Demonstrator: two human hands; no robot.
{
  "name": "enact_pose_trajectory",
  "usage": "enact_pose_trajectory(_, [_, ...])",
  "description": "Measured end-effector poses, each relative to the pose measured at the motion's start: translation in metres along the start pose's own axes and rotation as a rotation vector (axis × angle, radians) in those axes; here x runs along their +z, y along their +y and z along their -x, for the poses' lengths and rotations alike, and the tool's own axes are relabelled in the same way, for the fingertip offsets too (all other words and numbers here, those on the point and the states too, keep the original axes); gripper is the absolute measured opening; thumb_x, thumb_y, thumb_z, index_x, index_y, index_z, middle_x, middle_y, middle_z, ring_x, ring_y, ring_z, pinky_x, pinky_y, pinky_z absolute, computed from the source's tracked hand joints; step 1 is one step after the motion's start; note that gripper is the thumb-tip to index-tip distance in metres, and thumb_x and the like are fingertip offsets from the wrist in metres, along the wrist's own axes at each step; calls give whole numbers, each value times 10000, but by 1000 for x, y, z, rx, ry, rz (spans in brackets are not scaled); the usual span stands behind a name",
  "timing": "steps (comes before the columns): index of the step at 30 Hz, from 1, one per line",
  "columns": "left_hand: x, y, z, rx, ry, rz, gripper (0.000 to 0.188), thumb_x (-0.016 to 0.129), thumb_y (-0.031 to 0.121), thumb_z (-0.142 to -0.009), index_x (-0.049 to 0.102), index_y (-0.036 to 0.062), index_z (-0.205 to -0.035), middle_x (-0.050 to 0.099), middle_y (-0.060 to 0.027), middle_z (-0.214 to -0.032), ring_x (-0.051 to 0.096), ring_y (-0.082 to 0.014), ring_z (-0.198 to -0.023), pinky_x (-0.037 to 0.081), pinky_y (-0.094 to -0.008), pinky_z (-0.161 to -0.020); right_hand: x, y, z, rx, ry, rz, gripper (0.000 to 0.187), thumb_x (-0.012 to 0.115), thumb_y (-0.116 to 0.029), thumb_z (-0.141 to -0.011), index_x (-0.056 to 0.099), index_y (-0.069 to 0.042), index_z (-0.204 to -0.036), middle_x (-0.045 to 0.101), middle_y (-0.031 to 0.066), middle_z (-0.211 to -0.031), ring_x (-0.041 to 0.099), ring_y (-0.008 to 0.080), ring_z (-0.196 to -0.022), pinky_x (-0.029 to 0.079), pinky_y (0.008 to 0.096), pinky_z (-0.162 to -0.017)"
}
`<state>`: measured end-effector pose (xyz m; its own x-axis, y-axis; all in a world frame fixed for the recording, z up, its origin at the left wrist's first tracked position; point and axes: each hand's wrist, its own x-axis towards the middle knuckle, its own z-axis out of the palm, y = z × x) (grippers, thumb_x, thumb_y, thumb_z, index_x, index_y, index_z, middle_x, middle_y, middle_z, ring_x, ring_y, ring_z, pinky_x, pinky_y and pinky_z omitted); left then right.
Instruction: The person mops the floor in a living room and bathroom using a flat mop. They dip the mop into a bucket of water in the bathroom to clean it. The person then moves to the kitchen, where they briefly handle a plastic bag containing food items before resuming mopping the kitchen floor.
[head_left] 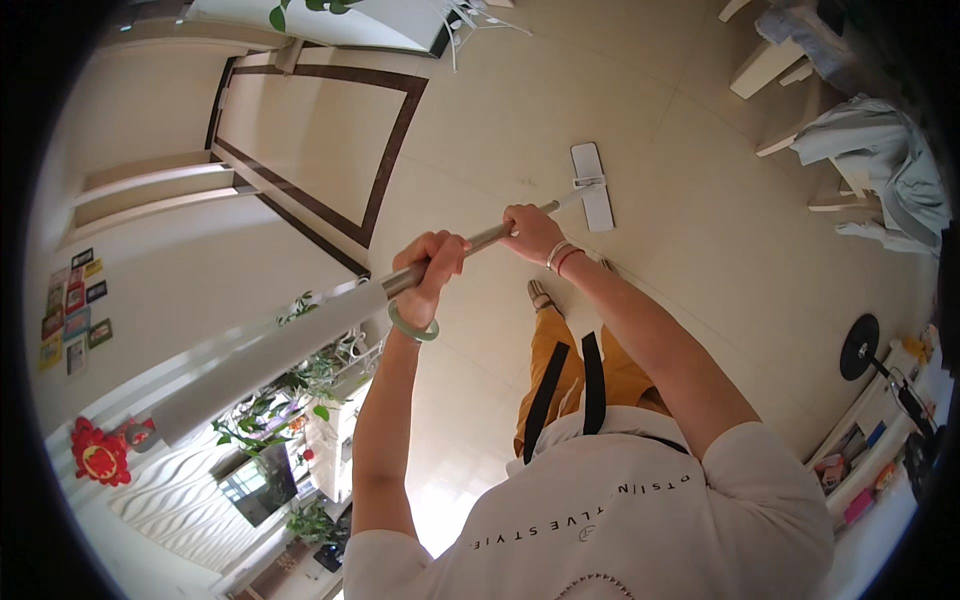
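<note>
- Flat mop (487,238) is held slantwise before the body; its oblong mop head (598,208) is laid on the tiled floor (480,130), just ahead of the feet (541,294) and well in from the floor's left edge, which is marked by dark skirting (312,235).
- Just below the thick white sleeve (270,362) at the upper end, the metal shaft is wrapped by the left grip (430,272), probably so that the top is steadied.
- Nearer the mop head, the same shaft is enclosed by the right grip (533,236), seemingly so that direction can be given there.
- Both grips are set apart along the shaft, presumably for leverage.
- The mop head is kept flat, apparently so that its whole underside can bear on the floor; that underside is hidden.
- Towards the floor's right edge, pale cloth (870,150) is draped over chairs (768,67), well apart from the mop.
</note>
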<state>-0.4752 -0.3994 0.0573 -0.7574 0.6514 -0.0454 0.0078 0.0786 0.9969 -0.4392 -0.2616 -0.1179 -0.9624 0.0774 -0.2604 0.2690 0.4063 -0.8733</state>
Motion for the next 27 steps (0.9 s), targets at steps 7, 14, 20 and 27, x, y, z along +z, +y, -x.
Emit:
enact_pose_trajectory(7, [16, -17, -15, 113, -195, 93, 257, 561, 85, -890, 429, 84, -669, 431, -17, -577, 467, -160, -607, 429, -413, -805, -3, 36, 22, 46, 160, 101, 102, 537, -120, -816, 611, -49, -813, 631, 101, -838, 557, 270, -927, 498, 411, -783])
enact_pose_trajectory(14, [49, -23, -26, 129, -277, 186, 198, 577, 71, -877, 465, 61, -714, 510, -52, -611, 532, -189, -645, 440, -444, -865, -23, 48, 54, 206, 365, -51, 199, 592, -217, -856, 559, -37, -777, 588, 136, -734, 545, 303, -876, 481, 401, -725])
enact_pose_trajectory(20, [-16, -50, -50, -46, -293, 138, 298, 468, -12, -926, 363, 71, -660, 423, -28, -610, 412, -145, -598, 448, -406, -838, 18, 52, 0, 210, 396, 20, 156, 626, -155, -798, 576, -35, -713, 607, 136, -738, 549, 326, -792, 469, 408, -708])
enact_pose_trajectory(27, [-151, -57, -30, 25, -171, 71, 308, 480, -32, -921, 367, 64, -650, 426, -16, -580, 425, -117, -581, 466, -371, -814, 123, -5, -85, 135, 283, -12, 54, 600, -96, -766, 628, -84, -810, 638, 67, -835, 537, 305, -926, 476, 466, -759])
